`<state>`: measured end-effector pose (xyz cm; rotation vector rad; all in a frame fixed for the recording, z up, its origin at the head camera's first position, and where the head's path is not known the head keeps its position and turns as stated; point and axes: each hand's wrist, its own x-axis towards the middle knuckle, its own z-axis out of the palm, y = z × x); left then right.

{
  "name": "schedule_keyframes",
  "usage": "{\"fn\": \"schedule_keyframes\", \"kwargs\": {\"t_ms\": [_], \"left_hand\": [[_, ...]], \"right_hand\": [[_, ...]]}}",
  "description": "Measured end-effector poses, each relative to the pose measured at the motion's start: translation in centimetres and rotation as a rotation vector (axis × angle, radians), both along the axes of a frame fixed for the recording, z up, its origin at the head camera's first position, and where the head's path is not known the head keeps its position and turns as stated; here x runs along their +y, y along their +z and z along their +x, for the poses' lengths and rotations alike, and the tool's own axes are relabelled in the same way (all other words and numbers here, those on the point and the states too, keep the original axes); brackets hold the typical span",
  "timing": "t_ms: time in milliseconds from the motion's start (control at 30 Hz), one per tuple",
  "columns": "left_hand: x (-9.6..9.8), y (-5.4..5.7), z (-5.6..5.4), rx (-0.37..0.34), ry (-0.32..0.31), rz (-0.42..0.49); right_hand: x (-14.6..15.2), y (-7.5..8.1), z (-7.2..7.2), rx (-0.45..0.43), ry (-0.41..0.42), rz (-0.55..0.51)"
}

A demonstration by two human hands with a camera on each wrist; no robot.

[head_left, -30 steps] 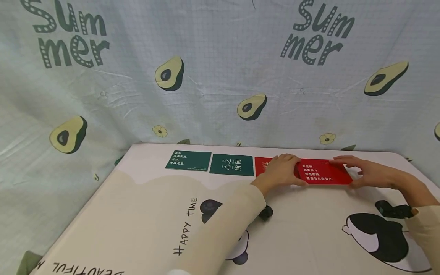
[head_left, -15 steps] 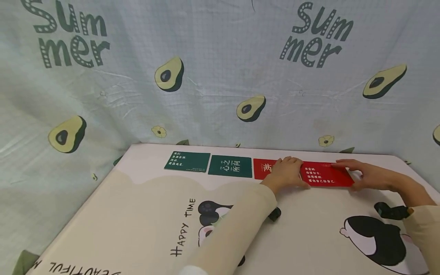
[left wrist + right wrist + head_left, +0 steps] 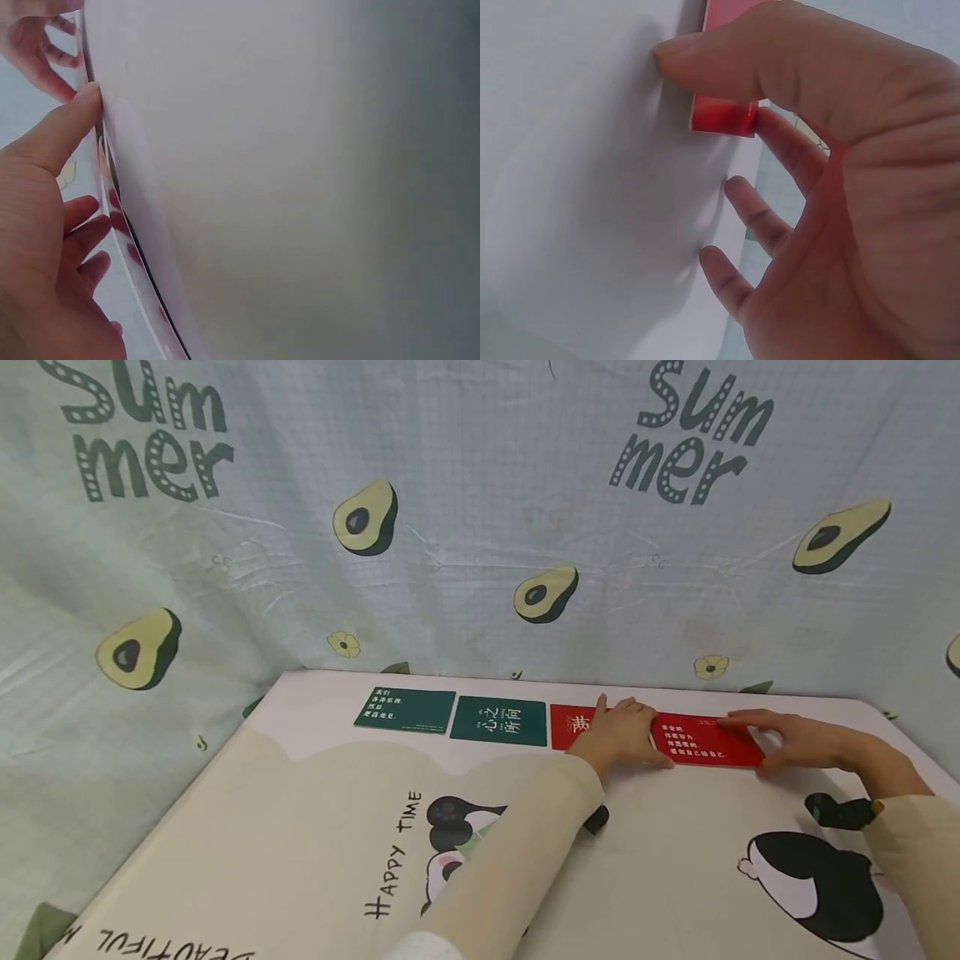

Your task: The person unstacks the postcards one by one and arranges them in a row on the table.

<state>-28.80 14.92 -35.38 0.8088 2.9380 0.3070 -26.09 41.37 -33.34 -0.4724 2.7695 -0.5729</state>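
In the head view a red card (image 3: pixel 708 739) with white writing lies at the right end of a row of cards on the table. My left hand (image 3: pixel 618 735) holds its left end and covers part of a second red card (image 3: pixel 570 727). At the right end, my right hand (image 3: pixel 802 743) grips it between thumb and index finger on opposite long edges. The right wrist view shows the card's red corner (image 3: pixel 724 116) between these fingers, the others spread apart. In the left wrist view my left thumb (image 3: pixel 71 124) touches a thin edge; the fingers are behind it.
Two green cards, one at the far left (image 3: pixel 405 710) and one beside it (image 3: pixel 498 721), continue the row. The table (image 3: pixel 300 827) has a printed cover with cartoon figures. A curtain with avocado prints (image 3: pixel 450 543) hangs right behind the table's back edge.
The right red card, held at both ends, has come down from a slightly raised position to lie level with the row. Both hands have shifted only slightly.
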Motion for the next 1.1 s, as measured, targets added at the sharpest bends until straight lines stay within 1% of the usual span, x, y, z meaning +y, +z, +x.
{"fn": "schedule_keyframes", "kwargs": {"t_ms": [200, 300, 433, 667, 800, 1100], "left_hand": [[-0.26, 0.11, -0.16, -0.035, 0.009, 0.028], [-0.45, 0.18, -0.25, -0.043, 0.011, 0.032], [-0.61, 0.38, -0.31, -0.047, 0.011, 0.029], [-0.30, 0.54, -0.14, -0.049, 0.003, 0.019], [-0.23, 0.42, 0.01, -0.037, 0.017, 0.009], [-0.35, 0.27, 0.32, -0.021, 0.013, -0.009]], "right_hand": [[-0.40, 0.62, -0.58, -0.076, -0.027, 0.018], [-0.71, 0.86, -0.85, -0.095, -0.030, 0.019], [-0.88, 0.97, -1.04, -0.101, -0.032, 0.016], [-0.24, 0.85, -0.78, -0.093, -0.050, 0.034], [-0.26, 0.82, -0.69, -0.099, -0.054, 0.024], [-0.19, 0.65, -0.43, -0.103, -0.056, 0.010]]}}
